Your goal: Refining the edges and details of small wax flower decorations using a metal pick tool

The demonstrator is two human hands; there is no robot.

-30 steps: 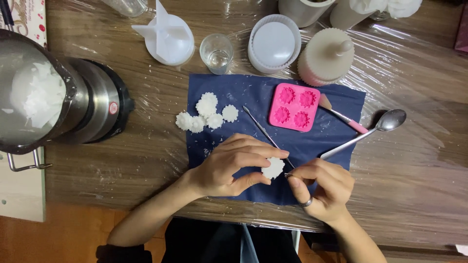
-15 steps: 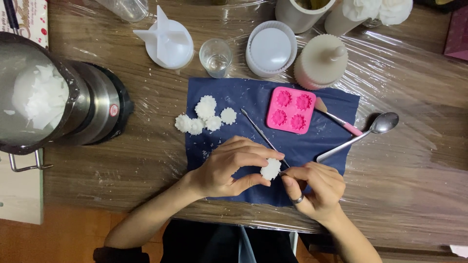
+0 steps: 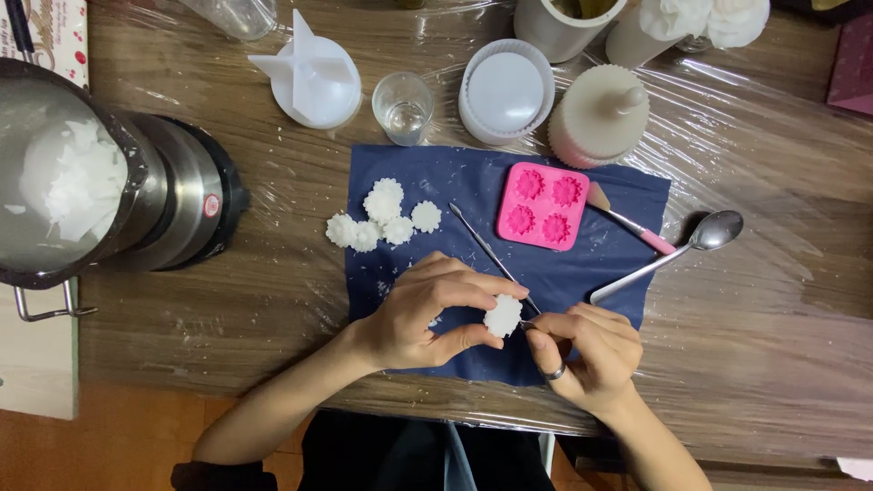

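Cleaning up little white wax flowers, one by one.

On the wood table (image 3: pixel 773 300) a big metal pot (image 3: pixel 64 173) holds white wax flakes. The blue cloth (image 3: pixel 618 273) has a pink flower mold (image 3: pixel 542 207) with all four holes empty. Five white wax flowers (image 3: pixel 382 216) lie done in a bunch. The left hand (image 3: pixel 427 314) grips one more wax flower (image 3: pixel 503 315) in closed fingertips over the cloth. The right hand (image 3: pixel 587 350) is pinched shut on a thin metal tool (image 3: pixel 491 255) touching it, so this one looks unfinished.

I see a pink flower mould (image 3: pixel 541 206) on navy cloth (image 3: pixel 455 168), a spoon (image 3: pixel 673 255), and what seems a wax-filled metal pot (image 3: pixel 73 182).
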